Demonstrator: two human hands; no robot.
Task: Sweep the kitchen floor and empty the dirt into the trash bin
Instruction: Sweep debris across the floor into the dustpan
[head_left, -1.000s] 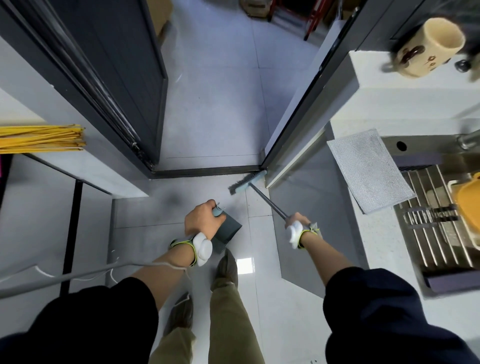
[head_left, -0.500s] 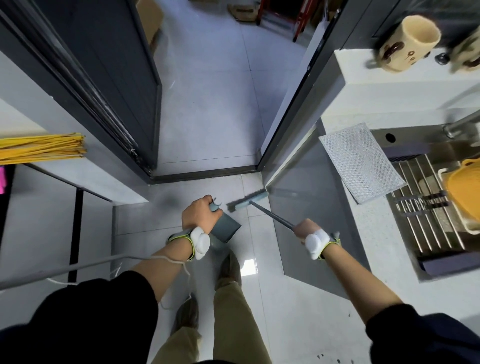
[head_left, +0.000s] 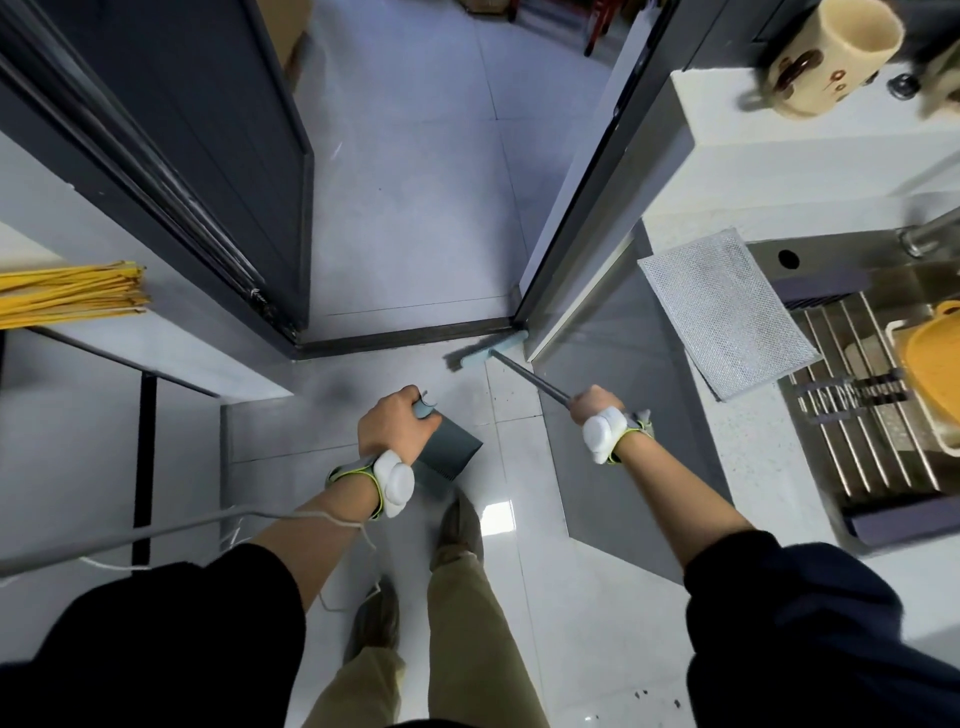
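Sweeping under way, likely early-to-middle. Right hand (head_left: 592, 406) curled round broom (head_left: 489, 352) handle; head on floor (head_left: 524, 582) at door-sill corner, 1 o'clock from dustpan (head_left: 453, 451). Left hand (head_left: 394, 428) grips dustpan handle; contents unseen. Specks (head_left: 640, 693) at 5 o'clock unswept. Bin not in view; emptying not yet done.

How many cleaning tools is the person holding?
2: a broom in the right hand, its head near the door threshold, and a dustpan in the left hand. None looks hidden.

Glossy tiled floor (head_left: 415, 208), metal sink (head_left: 831, 270)
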